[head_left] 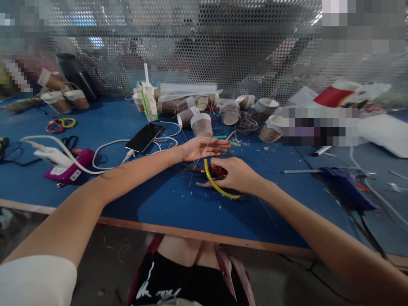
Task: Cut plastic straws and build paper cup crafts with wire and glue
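Observation:
My left hand (204,148) is stretched over the middle of the blue table, its fingers extended to the right and somewhat apart. Teal coverings show on some of its fingertips. Thin strands pass near its palm and fingers, but I cannot tell whether it grips them. Just below and to the right, my right hand (237,173) is closed on scissors (219,188) with one yellow and one red handle. Their dark blades point left, beneath my left hand. Right behind the left hand stands a spool of grey-brown thread (202,124).
Behind are several more thread spools (230,112) and a drink carton (147,102) with a straw. Leftward lie a phone (144,138) on a white cable, a purple power strip (84,160) and other scissors (60,124). A blue-handled tool (349,187) lies right.

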Demonstrator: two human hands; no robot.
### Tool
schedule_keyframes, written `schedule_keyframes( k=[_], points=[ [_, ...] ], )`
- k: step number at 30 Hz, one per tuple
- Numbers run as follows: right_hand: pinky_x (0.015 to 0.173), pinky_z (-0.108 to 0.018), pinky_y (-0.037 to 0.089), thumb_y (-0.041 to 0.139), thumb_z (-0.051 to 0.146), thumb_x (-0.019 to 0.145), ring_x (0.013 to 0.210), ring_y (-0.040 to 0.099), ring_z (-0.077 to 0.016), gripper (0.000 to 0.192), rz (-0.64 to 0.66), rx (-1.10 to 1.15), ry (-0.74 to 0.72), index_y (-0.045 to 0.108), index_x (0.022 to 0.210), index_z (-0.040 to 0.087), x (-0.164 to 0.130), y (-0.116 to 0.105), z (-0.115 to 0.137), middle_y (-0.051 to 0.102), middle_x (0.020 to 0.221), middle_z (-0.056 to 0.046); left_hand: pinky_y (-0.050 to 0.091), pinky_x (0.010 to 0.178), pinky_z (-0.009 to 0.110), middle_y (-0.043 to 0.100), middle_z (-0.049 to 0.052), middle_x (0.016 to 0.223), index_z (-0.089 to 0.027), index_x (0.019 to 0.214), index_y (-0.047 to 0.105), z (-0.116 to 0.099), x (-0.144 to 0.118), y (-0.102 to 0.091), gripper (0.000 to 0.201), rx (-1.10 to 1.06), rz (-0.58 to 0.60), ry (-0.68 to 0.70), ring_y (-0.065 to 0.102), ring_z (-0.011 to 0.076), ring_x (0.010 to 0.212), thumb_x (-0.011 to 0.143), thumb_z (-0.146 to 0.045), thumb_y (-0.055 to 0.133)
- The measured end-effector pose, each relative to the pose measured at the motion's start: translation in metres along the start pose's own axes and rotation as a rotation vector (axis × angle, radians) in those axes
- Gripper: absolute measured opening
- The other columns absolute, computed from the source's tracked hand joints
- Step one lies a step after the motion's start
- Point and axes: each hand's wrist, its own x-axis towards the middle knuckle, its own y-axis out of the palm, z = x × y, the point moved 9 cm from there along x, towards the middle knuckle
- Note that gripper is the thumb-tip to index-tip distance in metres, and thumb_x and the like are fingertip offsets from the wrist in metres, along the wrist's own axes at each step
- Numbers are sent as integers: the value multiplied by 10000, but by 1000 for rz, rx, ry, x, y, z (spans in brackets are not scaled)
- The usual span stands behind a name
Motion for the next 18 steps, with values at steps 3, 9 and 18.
schedule_keyframes(
  k=[3, 9, 18],
  points=[
    [517, -240, 228, 640, 550, 706, 486, 351, -94, 415, 1, -32, -1, 426, 635, 201, 0, 0, 0, 469, 546, 35, 297, 1120, 361, 651, 59, 1216, -148, 969, 672, 1, 0, -1, 281, -12, -28, -18, 528, 194, 1231, 878, -246, 424],
    [526, -240, 231, 646, 452, 732, 492, 373, -99, 331, 29, -54, -16, 452, 652, 197, -1, 4, -3, 473, 545, 37, 275, 1134, 372, 626, 77, 1252, -127, 963, 662, 0, -3, 3, 291, -1, -76, -41, 499, 191, 1262, 869, -219, 402],
    [504, -246, 251, 639, 542, 697, 498, 394, -105, 405, 46, -42, -3, 434, 632, 199, 0, 3, 6, 514, 579, 11, 282, 1135, 330, 632, 83, 1240, -106, 948, 664, 1, -3, 5, 276, 71, -61, -41, 543, 168, 1216, 879, -179, 407]
  ],
)
